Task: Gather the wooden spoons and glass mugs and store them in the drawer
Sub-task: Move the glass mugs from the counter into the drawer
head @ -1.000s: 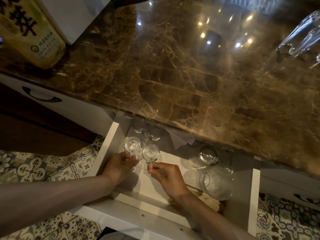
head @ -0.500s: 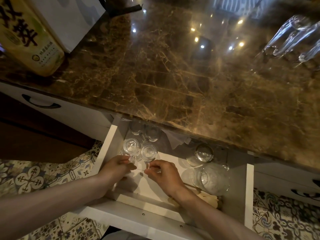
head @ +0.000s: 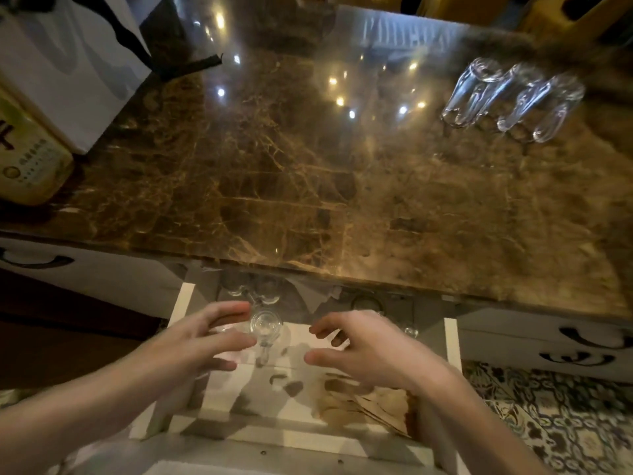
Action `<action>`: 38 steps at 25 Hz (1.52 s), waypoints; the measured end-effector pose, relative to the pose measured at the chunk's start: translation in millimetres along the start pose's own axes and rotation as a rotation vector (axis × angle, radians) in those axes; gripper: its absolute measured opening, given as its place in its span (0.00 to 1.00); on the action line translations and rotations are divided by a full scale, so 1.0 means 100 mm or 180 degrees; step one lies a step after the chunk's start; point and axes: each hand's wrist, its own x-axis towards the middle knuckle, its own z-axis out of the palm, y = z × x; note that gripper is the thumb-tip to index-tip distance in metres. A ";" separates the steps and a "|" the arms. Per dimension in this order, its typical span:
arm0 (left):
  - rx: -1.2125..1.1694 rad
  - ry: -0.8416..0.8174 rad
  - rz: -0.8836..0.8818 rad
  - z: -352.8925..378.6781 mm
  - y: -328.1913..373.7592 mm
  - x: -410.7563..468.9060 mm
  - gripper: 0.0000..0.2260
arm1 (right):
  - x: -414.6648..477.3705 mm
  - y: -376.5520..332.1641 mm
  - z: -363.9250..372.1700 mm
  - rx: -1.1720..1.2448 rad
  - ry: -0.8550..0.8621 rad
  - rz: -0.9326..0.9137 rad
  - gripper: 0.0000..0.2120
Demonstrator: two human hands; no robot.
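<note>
The white drawer (head: pixel 451 344) stands pulled out under the marble counter edge. A small glass mug (head: pixel 265 325) sits in it, more glass mugs (head: pixel 255 291) behind it under the counter lip. Wooden spoons (head: pixel 370 402) lie at the drawer's front right. My left hand (head: pixel 205 341) hovers open just left of the small mug, fingers spread, holding nothing. My right hand (head: pixel 363 344) is open over the drawer's right half, apart from the mug. Three glass mugs (head: pixel 513 99) stand on the counter at the far right.
The brown marble counter (head: pixel 308 183) fills the upper view. A yellow-labelled bottle (head: pixel 25 159) and a white bag (head: pixel 68 63) stand at its left. Closed white drawers with dark handles (head: pixel 582 341) flank the open one. Patterned floor tiles (head: pixel 548 423) lie below.
Both hands have let go of the two small mugs in the drawer and lifted away with fingers spread. The view has tilted up, showing the three mugs on the counter.
</note>
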 end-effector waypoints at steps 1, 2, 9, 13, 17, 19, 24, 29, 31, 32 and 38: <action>0.0085 -0.0042 0.0315 0.03 0.16 -0.03 0.20 | -0.10 -0.01 -0.15 0.0107 0.0026 -0.0042 0.24; 0.0148 -0.0067 0.0688 0.08 0.33 -0.04 0.18 | -0.20 -0.02 -0.31 0.0217 0.0081 -0.0092 0.24; -0.0128 0.0004 0.2375 0.55 1.29 0.43 0.14 | -0.52 0.07 -1.15 0.0643 0.1631 -0.0301 0.16; -0.0163 0.0069 0.2838 0.85 1.66 0.88 0.11 | -0.48 0.20 -1.44 0.1069 0.2602 -0.0340 0.13; -0.0107 0.0217 0.3130 1.20 1.92 1.26 0.11 | -0.29 0.37 -1.69 0.1533 0.3366 -0.0406 0.13; -0.0040 0.0308 0.3171 1.37 2.03 1.45 0.11 | -0.17 0.49 -1.83 0.1710 0.3660 -0.0414 0.12; 0.0224 0.0484 0.2986 1.70 2.21 1.90 0.15 | 0.16 0.85 -2.18 0.1967 0.4235 -0.0065 0.13; 0.0494 0.0668 0.2685 1.85 2.28 2.30 0.15 | 0.42 1.12 -2.33 0.1683 0.4401 0.0344 0.18; 0.0493 0.0727 0.2648 1.91 2.30 2.39 0.15 | 0.49 1.17 -2.37 0.1622 0.4416 0.0392 0.18; 0.0497 0.0746 0.2648 1.94 2.31 2.42 0.15 | 0.53 1.19 -2.40 0.1610 0.4408 0.0390 0.18; 0.0711 0.1068 0.2716 2.00 2.37 2.59 0.12 | 0.69 1.22 -2.54 0.1467 0.4212 0.0476 0.14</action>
